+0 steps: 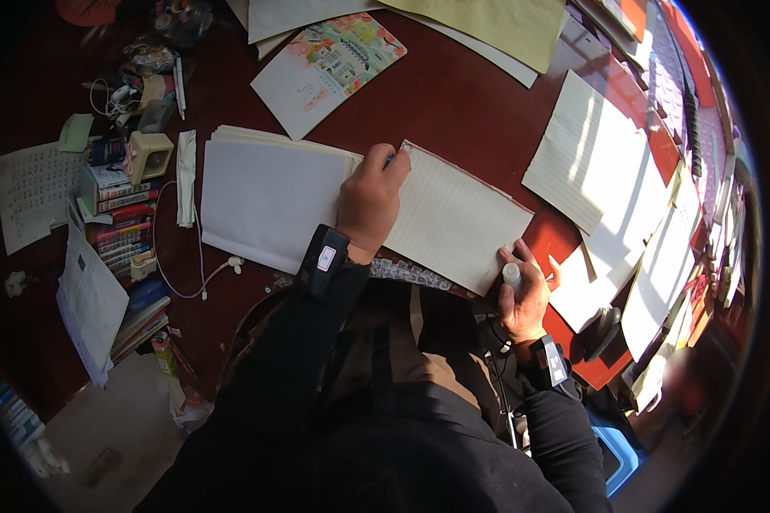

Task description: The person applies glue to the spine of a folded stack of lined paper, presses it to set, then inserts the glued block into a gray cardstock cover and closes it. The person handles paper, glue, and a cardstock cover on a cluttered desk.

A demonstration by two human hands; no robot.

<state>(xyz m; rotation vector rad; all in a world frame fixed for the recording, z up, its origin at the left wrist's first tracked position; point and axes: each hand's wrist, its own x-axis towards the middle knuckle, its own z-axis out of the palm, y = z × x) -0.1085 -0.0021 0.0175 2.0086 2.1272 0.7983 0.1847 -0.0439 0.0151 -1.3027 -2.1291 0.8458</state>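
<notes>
An open notebook lies in front of me, with a lined right-hand page (458, 218) and a blank white left side (269, 192). My left hand (370, 201) is closed at the top of the fold between them. A bit of something blue (390, 160) shows between its fingers; the rest is hidden. By the lower right corner of the lined page, my right hand (526, 295) grips a small whitish tube (512, 275) with a round end. Its fingers wrap round the tube near the desk's front edge.
A booklet with a colourful printed cover (329, 68) lies beyond the notebook. Loose lined sheets (577, 158) cover the right side. Leftward stand stacked small books (124, 231), a cream-coloured box-like object (151, 156) and a white cable (158, 248). A black mouse-like object (603, 332) sits near right.
</notes>
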